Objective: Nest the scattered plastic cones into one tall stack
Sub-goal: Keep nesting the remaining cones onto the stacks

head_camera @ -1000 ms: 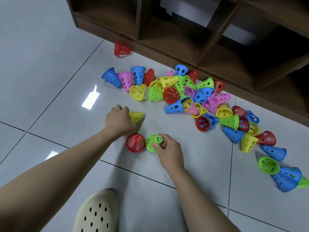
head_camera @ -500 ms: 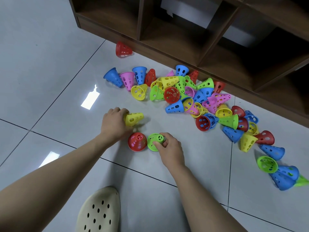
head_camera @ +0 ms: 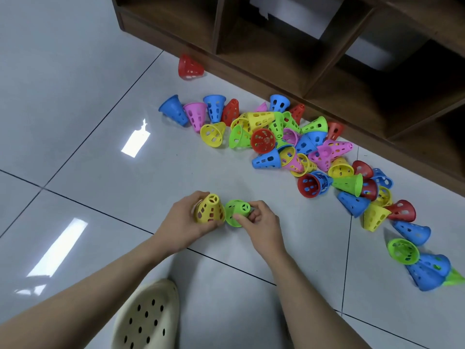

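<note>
Two cones are in your grip: your left hand point(head_camera: 185, 222) clasps the yellow cone point(head_camera: 210, 210), your right hand point(head_camera: 261, 220) pinches the green cone point(head_camera: 236, 212) beside it, tips up for nesting; the heap point(head_camera: 289, 144) lies near the shelf point(head_camera: 276, 59).

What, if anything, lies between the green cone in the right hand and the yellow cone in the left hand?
Nothing visible. The green cone, held by the right hand, sits right beside the yellow cone gripped by the left hand; no other cone lies between them.
</note>
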`<state>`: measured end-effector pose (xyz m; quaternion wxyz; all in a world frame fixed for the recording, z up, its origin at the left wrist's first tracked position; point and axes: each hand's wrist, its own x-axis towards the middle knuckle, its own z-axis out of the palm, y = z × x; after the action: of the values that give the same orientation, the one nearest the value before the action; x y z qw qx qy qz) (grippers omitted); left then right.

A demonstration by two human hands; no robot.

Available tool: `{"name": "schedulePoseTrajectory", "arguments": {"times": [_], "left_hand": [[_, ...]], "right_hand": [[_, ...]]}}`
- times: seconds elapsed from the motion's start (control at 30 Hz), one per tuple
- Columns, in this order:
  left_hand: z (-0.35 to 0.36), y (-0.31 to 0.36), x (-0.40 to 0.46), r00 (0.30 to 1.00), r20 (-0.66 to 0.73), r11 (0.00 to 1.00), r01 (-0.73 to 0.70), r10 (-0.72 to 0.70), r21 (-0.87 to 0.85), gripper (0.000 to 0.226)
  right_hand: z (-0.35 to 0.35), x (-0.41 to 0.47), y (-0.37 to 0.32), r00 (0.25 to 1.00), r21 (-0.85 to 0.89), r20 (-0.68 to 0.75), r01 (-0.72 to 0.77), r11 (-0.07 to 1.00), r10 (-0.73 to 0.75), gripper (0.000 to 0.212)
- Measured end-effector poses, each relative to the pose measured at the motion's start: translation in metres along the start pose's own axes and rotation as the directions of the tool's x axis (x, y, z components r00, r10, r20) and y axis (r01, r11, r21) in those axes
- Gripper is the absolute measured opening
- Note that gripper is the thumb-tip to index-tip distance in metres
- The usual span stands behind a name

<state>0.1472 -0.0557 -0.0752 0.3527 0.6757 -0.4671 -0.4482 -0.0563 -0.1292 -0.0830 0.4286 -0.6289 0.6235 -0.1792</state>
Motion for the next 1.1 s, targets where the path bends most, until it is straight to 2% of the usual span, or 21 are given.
{"name": "schedulePoseTrajectory", "arguments": {"times": [0.07,0.2,0.3,0.43,0.57,0.77,0.87,0.97,1.03,1.1], "left_hand": [[0.0,-0.011,0.006,1.0,0.005,0.994,-0.003,0.003,0.106,0.058],[-0.002,-0.034,0.015,0.996,0.086,0.942,-0.023,-0.006,0.336,0.07],[-0.006,-0.039,0.02,0.991,0.134,0.911,-0.071,0.017,0.406,0.071],[-0.008,-0.042,0.03,0.987,0.145,0.878,-0.124,0.064,0.463,0.078],[-0.006,-0.041,0.042,0.986,0.147,0.867,-0.136,0.074,0.479,0.077],[-0.002,-0.038,0.048,0.987,0.143,0.86,-0.133,0.071,0.492,0.074],[-0.002,-0.041,0.049,0.986,0.137,0.85,-0.154,0.097,0.504,0.074],[-0.002,-0.042,0.048,0.982,0.134,0.87,-0.179,0.131,0.46,0.074],[-0.003,-0.041,0.048,0.982,0.131,0.878,-0.178,0.134,0.444,0.074],[-0.003,-0.041,0.047,0.983,0.125,0.884,-0.176,0.135,0.432,0.074]], "right_hand": [[-0.007,0.005,0.0,0.998,-0.048,0.043,0.041,0.998,-0.039,0.042],[-0.038,0.035,-0.004,0.956,-0.332,0.278,0.182,0.925,-0.089,0.079],[-0.061,0.063,-0.01,0.931,-0.468,0.347,0.274,0.84,-0.11,0.087],[-0.076,0.102,-0.019,0.916,-0.557,0.338,0.378,0.739,-0.214,0.085],[-0.072,0.135,-0.024,0.898,-0.73,0.297,0.433,0.528,-0.325,0.073],[-0.049,0.152,-0.021,0.922,-0.872,0.221,0.333,0.358,-0.318,0.061],[-0.039,0.153,-0.028,0.932,-0.941,0.184,0.259,0.218,-0.313,0.047],[-0.034,0.15,-0.031,0.956,-0.972,0.22,0.232,0.042,-0.193,0.038],[-0.039,0.148,-0.025,0.966,-0.974,0.221,0.226,0.027,-0.131,0.038],[-0.046,0.148,-0.015,0.962,-0.967,0.228,0.242,0.084,-0.151,0.039]]}}
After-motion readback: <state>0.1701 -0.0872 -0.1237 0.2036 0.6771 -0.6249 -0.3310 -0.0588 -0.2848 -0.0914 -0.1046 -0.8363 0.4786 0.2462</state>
